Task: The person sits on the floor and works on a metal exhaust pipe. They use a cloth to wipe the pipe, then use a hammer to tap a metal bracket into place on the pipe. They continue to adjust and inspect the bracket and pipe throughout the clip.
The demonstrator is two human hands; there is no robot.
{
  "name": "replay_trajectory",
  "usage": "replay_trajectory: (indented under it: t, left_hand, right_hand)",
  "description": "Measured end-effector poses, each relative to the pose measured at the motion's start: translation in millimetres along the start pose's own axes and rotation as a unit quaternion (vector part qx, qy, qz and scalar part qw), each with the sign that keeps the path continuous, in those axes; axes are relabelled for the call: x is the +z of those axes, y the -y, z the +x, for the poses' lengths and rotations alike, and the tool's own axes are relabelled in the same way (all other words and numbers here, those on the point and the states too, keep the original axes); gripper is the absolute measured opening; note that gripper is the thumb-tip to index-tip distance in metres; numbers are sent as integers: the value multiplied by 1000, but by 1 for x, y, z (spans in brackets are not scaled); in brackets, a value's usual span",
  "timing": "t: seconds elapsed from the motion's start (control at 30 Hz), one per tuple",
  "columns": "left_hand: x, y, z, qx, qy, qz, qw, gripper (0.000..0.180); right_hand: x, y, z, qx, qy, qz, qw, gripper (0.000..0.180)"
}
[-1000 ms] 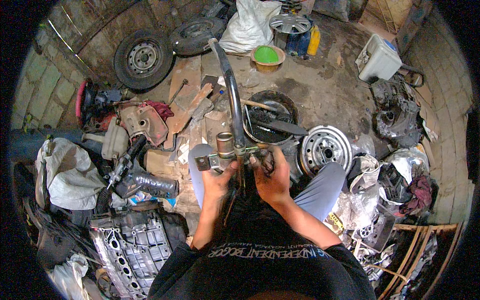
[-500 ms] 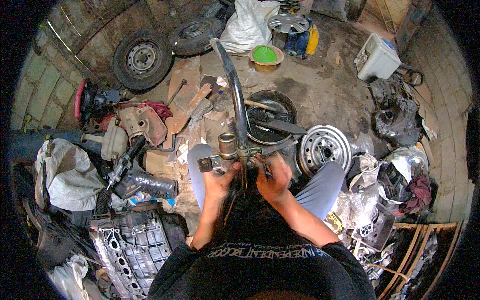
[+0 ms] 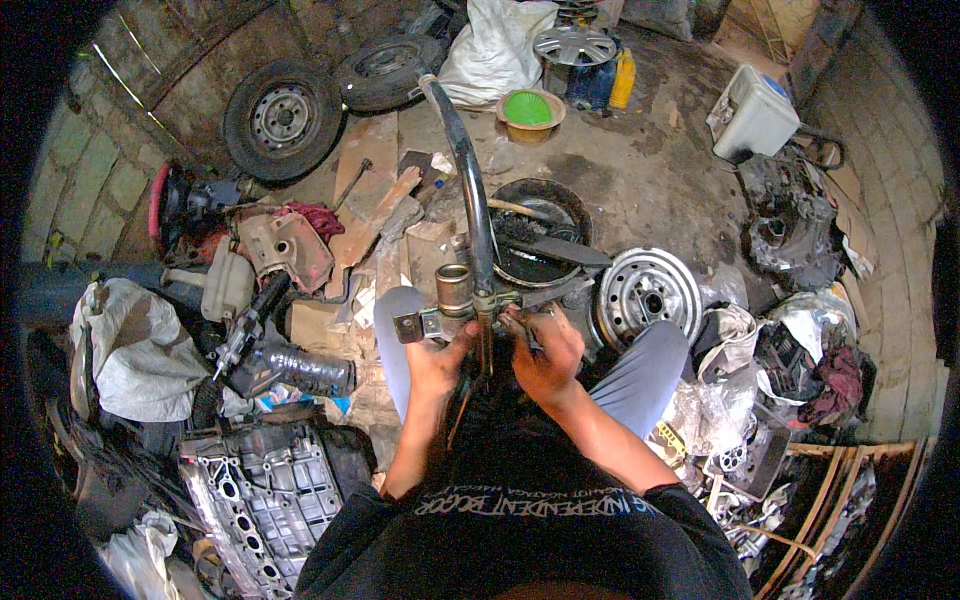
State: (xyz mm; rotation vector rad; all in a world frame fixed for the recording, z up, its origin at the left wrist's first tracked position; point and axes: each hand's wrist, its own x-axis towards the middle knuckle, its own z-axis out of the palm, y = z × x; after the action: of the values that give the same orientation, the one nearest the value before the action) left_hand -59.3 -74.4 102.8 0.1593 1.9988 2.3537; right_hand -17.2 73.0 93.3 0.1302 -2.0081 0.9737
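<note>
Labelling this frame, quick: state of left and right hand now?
Left hand: closed on the metal fitting at the base of the bent pipe.
Right hand: fingers curled at the fitting; what it grips cannot be told.

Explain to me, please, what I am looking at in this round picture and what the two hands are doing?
The picture comes from a wide fisheye camera worn on a person's head, looking down, so straight edges bend. The person sits on a cluttered workshop floor. The left hand and right hand grip a metal fitting at the lower end of a long curved dark pipe. Around lie a steel wheel rim, a black pan, two tyres, a green bowl and an engine casting.
</note>
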Motion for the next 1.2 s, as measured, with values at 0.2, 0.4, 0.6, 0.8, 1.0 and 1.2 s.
replay_trajectory:
  t: [0.2, 0.4, 0.6, 0.8, 1.0, 1.2]
  left_hand:
    - [3, -2, -2, -17, -13, -33, 999, 31]
    - [-2, 1, -1, -7, -2, 3, 1000, 34]
    - [-3, 4, -2, -17, -13, 28, 999, 34]
    - [-2, 5, 0, -23, -17, -2, 1000, 34]
    - [-4, 2, -2, -5, -7, 25, 1000, 34]
    - [-2, 1, -3, -14, -5, -29, 999, 37]
  right_hand:
    - [-1, -3, -8, -5, 20, -43, 999, 24]
    - [3, 6, 5, 14, -32, 18, 999, 25]
    - [3, -2, -8, -10, -11, -13, 1000, 21]
    - [5, 5, -1, 41, -26, 15, 999, 18]
    - [5, 3, -2, 16, -39, 18, 999, 17]
    - [4, -2, -5, -5, -20, 16, 1000, 22]
